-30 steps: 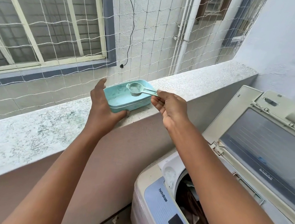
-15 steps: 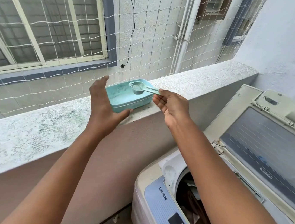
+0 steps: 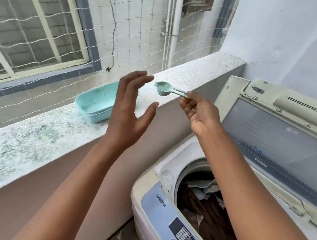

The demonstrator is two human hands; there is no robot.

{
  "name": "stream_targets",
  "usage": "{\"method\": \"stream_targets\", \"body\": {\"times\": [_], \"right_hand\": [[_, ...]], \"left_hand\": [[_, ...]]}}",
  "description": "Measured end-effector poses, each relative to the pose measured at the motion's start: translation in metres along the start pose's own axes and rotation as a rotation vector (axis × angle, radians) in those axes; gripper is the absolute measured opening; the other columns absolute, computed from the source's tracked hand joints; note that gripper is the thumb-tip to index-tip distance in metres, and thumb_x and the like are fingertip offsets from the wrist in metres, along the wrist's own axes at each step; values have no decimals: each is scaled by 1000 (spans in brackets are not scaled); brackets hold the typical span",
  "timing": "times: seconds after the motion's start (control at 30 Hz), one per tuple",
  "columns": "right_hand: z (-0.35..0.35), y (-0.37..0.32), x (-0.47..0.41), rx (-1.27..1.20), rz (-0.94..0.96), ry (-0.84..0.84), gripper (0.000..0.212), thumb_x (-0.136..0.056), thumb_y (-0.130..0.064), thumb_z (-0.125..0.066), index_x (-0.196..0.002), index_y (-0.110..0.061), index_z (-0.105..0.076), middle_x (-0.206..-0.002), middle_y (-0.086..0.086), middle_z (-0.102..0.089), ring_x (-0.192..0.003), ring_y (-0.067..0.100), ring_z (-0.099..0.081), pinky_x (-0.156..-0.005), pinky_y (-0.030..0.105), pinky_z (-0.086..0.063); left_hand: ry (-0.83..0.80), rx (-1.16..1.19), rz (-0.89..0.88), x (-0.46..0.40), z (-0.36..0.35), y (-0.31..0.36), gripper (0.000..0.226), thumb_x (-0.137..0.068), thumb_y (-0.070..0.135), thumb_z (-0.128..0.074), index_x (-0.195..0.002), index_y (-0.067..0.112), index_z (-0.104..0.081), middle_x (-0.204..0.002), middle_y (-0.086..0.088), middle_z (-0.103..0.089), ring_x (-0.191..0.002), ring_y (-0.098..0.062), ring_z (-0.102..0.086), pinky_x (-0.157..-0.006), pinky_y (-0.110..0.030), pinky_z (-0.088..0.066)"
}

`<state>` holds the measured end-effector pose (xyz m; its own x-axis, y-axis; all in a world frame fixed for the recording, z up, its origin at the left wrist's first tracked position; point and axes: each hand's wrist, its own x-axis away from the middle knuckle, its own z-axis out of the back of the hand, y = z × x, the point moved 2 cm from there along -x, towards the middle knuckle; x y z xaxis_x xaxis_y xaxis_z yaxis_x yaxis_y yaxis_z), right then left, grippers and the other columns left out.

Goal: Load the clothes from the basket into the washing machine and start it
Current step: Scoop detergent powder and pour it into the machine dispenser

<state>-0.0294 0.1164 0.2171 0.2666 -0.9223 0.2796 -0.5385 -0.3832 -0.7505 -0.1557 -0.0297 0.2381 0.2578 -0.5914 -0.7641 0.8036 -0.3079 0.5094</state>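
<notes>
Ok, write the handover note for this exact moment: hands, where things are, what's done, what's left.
Right hand pinches the small teal plastic scoop, filled with powder, above the ledge.
Left hand open, holding nothing, near the scoop.
Teal rectangular plastic tub sits on the speckled stone ledge.
White top-loading washing machine has its lid up, with dark clothes inside.
Left: tip powder in, close lid, start.
</notes>
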Motion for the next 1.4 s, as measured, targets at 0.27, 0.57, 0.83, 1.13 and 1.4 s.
{"method": "stream_targets", "body": {"times": [0.27,0.57,0.83,1.13,1.4], "right_hand": [[95,-38,-2,-52,84,214,9,-88,6,-64,-81,2,-61,-53,7,-64,-48,14,-65,-50,22,-55],[215,-61,6,-87,136,452,9,-91,5,-61,-84,-1,-58,-71,10,-61,-49,11,-65,-51,21,-56],[295,-54,15,-65,104,693,10,-90,5,-63,-86,-2,-57,-79,13,-63,-68,19,-65,-64,27,-61],[357,-21,6,119,66,871,12,-87,5,-67,-83,-4,-60,-82,12,-66,-65,17,-66,-62,26,-58],[381,4,-4,689,220,852,20,-87,-4,-70,-78,-21,-64,-76,2,-70,-66,19,-71,-71,35,-60]], "left_hand": [[-172,182,-17,1,-90,11,38,-88,5,-68,-124,3,-59,-130,-14,-50,-128,-17,-45,-108,-20,-32],[-451,334,135,43,-200,8,36,-89,8,-69,-123,11,-59,-124,3,-47,-120,18,-37,-103,-4,-26],[-834,387,359,94,-282,2,41,-90,15,-70,-128,22,-56,-129,2,-49,-121,-4,-47,-106,-22,-35],[-1174,318,537,136,-338,3,58,-92,21,-69,-145,15,-45,-147,-2,-43,-136,-13,-41,-107,-20,-30],[-1391,188,490,157,-367,12,78,-96,29,-63,-158,12,-19,-167,-6,-2,-154,-18,-4,-120,-28,-9]]}}
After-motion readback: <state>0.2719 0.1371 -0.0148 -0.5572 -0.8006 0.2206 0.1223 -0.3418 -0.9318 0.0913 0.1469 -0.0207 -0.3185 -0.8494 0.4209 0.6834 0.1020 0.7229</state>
